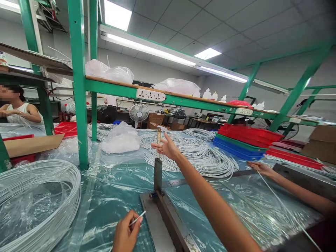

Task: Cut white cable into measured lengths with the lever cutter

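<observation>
My left hand (126, 233) is low in the view and pinches the end of a thin white wire (138, 218) beside the metal base of a lever cutter (157, 224). The cutter's arm (158, 175) stands upright, its handle (158, 134) at the top. My right hand (168, 147) reaches forward beside that handle with fingers spread; I cannot tell whether it touches it. A co-worker's hand (261, 168) at the right holds a long white wire (286, 210) stretched over the table.
Large coils of white wire lie at the left (39, 203) and behind the cutter (204, 159). Stacked red and blue trays (244, 140) sit at the right. A green frame post (78, 105), cardboard (31, 145) and a plastic bag (120, 138) are at the left. A person (18, 112) sits far left.
</observation>
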`<state>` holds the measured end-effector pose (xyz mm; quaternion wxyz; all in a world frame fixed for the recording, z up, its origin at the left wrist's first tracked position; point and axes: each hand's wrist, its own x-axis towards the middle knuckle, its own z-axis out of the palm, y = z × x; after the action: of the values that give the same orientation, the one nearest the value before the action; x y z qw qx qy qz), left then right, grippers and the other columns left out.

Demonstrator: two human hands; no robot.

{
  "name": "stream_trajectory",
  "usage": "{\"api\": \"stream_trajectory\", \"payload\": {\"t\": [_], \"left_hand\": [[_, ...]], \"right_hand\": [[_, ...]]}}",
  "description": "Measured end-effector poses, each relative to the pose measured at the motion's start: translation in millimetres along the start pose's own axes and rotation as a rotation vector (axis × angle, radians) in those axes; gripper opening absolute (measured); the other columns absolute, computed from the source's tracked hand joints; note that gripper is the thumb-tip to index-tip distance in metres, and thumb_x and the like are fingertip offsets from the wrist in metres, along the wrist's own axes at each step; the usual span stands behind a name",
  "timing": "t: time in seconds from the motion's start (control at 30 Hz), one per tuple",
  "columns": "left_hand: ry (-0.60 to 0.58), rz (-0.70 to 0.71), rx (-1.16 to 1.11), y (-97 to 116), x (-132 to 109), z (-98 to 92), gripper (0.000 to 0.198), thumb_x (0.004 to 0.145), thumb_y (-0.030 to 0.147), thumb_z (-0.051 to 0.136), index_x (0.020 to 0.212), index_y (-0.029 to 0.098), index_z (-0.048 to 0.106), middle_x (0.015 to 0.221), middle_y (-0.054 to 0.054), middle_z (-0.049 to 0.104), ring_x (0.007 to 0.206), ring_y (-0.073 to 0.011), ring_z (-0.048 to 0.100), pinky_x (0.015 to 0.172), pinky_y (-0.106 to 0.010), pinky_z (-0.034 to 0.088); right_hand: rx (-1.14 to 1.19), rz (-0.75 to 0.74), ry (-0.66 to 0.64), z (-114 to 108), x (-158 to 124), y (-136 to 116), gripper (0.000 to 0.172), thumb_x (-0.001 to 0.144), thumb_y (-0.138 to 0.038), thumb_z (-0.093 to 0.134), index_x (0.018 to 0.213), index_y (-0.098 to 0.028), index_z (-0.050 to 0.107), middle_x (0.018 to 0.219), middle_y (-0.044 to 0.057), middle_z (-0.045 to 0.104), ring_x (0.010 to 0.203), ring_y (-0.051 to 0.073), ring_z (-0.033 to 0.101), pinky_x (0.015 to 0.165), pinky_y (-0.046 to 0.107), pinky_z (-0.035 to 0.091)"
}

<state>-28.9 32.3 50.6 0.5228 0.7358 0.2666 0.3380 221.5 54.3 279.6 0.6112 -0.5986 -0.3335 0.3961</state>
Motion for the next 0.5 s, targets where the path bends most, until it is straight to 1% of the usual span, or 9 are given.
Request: {"api": "stream_trajectory", "payload": {"t": [0.1,0.2,0.27,0.3,0.33,0.37,0.4,0.47,0.5], "left_hand": [[0.002,0.008,-0.017,-3,1,1.1,0.038,0.083,0.054,0.042,0.068,0.019,0.047,0.054,0.006,0.039,0.049,-0.01,0.036,0.049,-0.02,0.024],[0.029,0.016,-0.032,-2,2,-1.1,0.039,0.081,0.054,0.045,0.067,0.018,0.049,0.056,0.005,0.039,0.051,-0.0102,0.038,0.051,-0.02,0.027],[0.035,0.008,-0.041,1,4,-6.1,0.04,0.08,0.056,0.047,0.067,0.018,0.052,0.055,0.005,0.037,0.052,-0.0103,0.037,0.051,-0.02,0.027],[0.047,-0.005,-0.055,4,5,-9.7,0.041,0.079,0.057,0.047,0.069,0.017,0.054,0.055,0.005,0.038,0.053,-0.0106,0.037,0.052,-0.02,0.028],[0.074,-0.021,-0.084,7,7,-13.9,0.042,0.078,0.058,0.048,0.07,0.017,0.056,0.056,0.004,0.04,0.054,-0.0113,0.04,0.053,-0.02,0.03],[0.117,-0.038,-0.129,11,10,-18.3,0.044,0.076,0.059,0.051,0.071,0.017,0.058,0.058,0.003,0.044,0.058,-0.0125,0.043,0.055,-0.02,0.033],[0.172,-0.06,-0.19,16,12,-22.7,0.046,0.072,0.062,0.053,0.072,0.017,0.059,0.059,0.002,0.047,0.06,-0.0135,0.046,0.056,-0.02,0.035],[0.266,-0.113,-0.347,29,17,-29.2,0.051,0.064,0.067,0.058,0.072,0.016,0.059,0.057,0.003,0.047,0.058,-0.0129,0.045,0.053,-0.02,0.035],[0.291,-0.136,-0.432,38,18,-30.5,0.053,0.061,0.068,0.06,0.072,0.016,0.059,0.054,0.004,0.044,0.053,-0.011,0.042,0.049,-0.019,0.033]], "right_hand": [[-0.043,0.006,0.048,7,21,9,0.08,0.082,-0.069,0.023,0.139,-0.013,0.019,0.11,0.019,0.063,0.103,0.025,0.06,0.072,0.032,0.043],[-0.089,-0.066,0.121,17,27,17,0.075,0.083,-0.062,0.036,0.14,-0.017,0.018,0.113,0.016,0.062,0.104,0.024,0.058,0.078,0.034,0.043],[-0.121,-0.174,0.171,29,17,27,0.072,0.081,-0.053,0.049,0.14,-0.023,0.019,0.115,0.01,0.061,0.107,0.02,0.056,0.083,0.032,0.042],[-0.137,-0.231,0.177,37,6,36,0.069,0.08,-0.049,0.054,0.138,-0.025,0.024,0.112,0.007,0.062,0.104,0.018,0.056,0.083,0.03,0.041],[-0.155,-0.277,0.164,46,-9,47,0.064,0.077,-0.046,0.058,0.133,-0.024,0.034,0.104,0.005,0.065,0.097,0.017,0.059,0.081,0.028,0.042],[-0.176,-0.305,0.132,56,-27,59,0.056,0.075,-0.045,0.061,0.123,-0.022,0.046,0.091,0.004,0.067,0.086,0.017,0.061,0.076,0.027,0.044],[-0.209,-0.305,0.058,64,-47,72,0.045,0.073,-0.045,0.062,0.109,-0.018,0.057,0.078,0.003,0.067,0.073,0.016,0.061,0.069,0.026,0.045],[-0.277,-0.232,-0.196,73,-92,93,0.033,0.071,-0.045,0.064,0.084,-0.014,0.066,0.057,0.0,0.062,0.05,0.013,0.056,0.054,0.025,0.044],[-0.297,-0.173,-0.377,70,-114,97,0.032,0.072,-0.044,0.064,0.082,-0.014,0.067,0.055,0.0,0.061,0.046,0.012,0.054,0.049,0.023,0.043]]}}
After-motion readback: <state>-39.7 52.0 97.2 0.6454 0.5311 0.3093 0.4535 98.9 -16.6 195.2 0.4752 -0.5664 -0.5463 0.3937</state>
